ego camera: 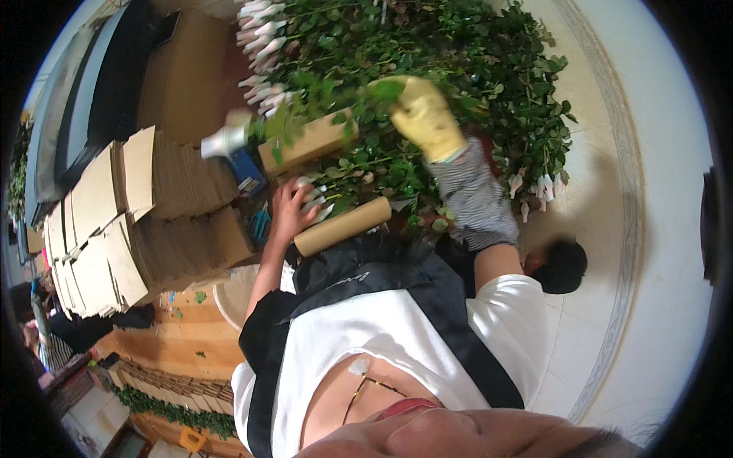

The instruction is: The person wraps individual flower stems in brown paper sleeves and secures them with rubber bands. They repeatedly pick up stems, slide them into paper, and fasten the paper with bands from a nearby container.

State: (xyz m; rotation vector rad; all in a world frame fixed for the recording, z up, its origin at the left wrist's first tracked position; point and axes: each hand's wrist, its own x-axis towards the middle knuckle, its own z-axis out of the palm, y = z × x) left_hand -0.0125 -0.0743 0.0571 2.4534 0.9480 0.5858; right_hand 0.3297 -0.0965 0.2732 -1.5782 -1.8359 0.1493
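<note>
My right hand [422, 117], in a yellow glove with a striped grey sleeve above it, is closed around a leafy flower stem [292, 123]. Motion blurs that stem; at its left end is a flower head in a white sleeve [225, 141]. Lower down, my bare left hand [288, 210] has its fingers spread over several white-sleeved flower heads [318, 203]. Whether it grips one of them is hidden. Just below those heads lies a brown cardboard roll [343, 226]. Beyond them sits a long cardboard box [309, 141].
Leafy stems [412, 34] are heaped ahead, sleeved heads [260, 40] at their left. Stacked flat cardboard [94, 223] stands left, near blue-handled scissors [259, 222] and a blue box [247, 172]. Another person's dark-haired head [561, 266] is at right, above the tiled floor [578, 326].
</note>
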